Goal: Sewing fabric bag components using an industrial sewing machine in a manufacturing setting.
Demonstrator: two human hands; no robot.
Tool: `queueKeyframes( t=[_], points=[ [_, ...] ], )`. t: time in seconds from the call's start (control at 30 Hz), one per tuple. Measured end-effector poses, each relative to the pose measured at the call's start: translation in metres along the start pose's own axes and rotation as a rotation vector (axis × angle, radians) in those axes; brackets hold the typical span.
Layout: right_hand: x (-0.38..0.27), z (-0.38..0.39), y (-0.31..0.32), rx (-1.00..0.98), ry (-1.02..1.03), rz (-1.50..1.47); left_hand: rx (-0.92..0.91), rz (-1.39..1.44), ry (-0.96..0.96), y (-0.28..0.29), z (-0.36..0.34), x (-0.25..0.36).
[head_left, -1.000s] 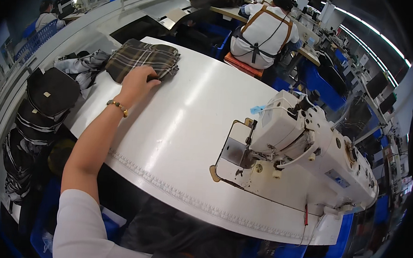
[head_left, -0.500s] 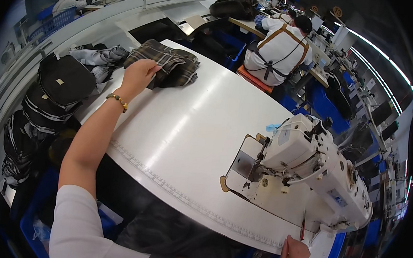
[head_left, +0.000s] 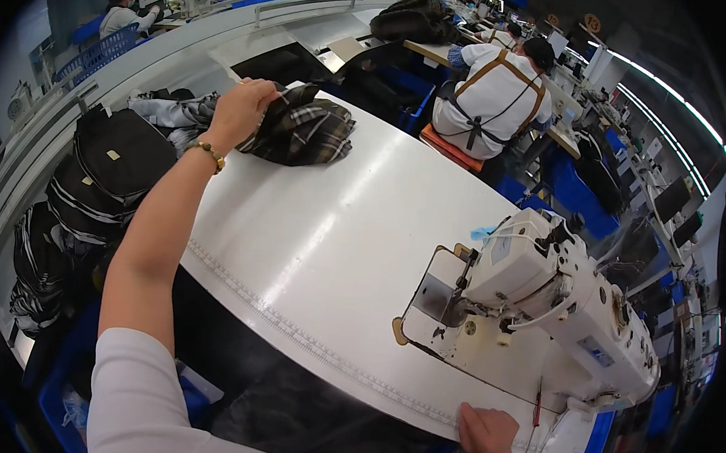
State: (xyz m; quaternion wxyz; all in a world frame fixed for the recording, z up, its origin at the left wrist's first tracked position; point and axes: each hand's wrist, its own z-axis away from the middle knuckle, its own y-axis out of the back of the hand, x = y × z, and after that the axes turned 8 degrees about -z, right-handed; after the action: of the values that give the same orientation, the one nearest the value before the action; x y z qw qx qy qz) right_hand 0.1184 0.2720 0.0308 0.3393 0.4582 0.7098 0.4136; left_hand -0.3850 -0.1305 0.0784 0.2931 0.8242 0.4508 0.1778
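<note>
My left hand (head_left: 243, 109) reaches to the far left end of the white sewing table (head_left: 320, 240). Its fingers are pinched on a dark plaid cloth piece (head_left: 302, 130), bunched and partly raised off the tabletop. A beaded bracelet (head_left: 208, 155) circles that wrist. At the near right, my right hand (head_left: 487, 437) rests by the table's front edge, fingers curled in and nothing visible in them. Close to it lies a thin red-handled tool (head_left: 537, 407). The white sewing machine (head_left: 551, 299) stands on the right of the table, with no cloth under its needle area.
Left of the table hang stacked black bags or garments (head_left: 120, 155) and grey-white cloth (head_left: 173, 112). A measuring tape strip (head_left: 289, 326) runs along the front edge. Ahead, a seated co-worker (head_left: 502, 102) faces away, near blue bins (head_left: 580, 191).
My left hand has drawn the plaid cloth up and bunched it, shifting slightly upward. My right hand has slid left along the table's front edge, away from the red-handled tool.
</note>
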Motion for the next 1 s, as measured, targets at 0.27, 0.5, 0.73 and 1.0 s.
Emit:
queueKeyframes(
  t=[0.27, 0.5, 0.73, 1.0],
  points=[
    [-0.003, -0.014, -0.004, -0.012, -0.033, -0.099, 0.259, 0.308, 0.389, 0.017, -0.013, -0.001],
    [-0.011, -0.046, -0.014, -0.153, -0.67, -0.948, 0.241, 0.507, -0.044, 0.064, 0.03, 0.111],
    [-0.021, -0.107, -0.057, -0.058, -1.093, -1.787, -0.533, 0.452, -0.591, 0.097, 0.14, 0.238],
    [-0.017, -0.106, -0.076, -0.037, -0.765, -1.46, -0.678, 0.507, -0.706, 0.069, 0.163, 0.234]
  ],
)
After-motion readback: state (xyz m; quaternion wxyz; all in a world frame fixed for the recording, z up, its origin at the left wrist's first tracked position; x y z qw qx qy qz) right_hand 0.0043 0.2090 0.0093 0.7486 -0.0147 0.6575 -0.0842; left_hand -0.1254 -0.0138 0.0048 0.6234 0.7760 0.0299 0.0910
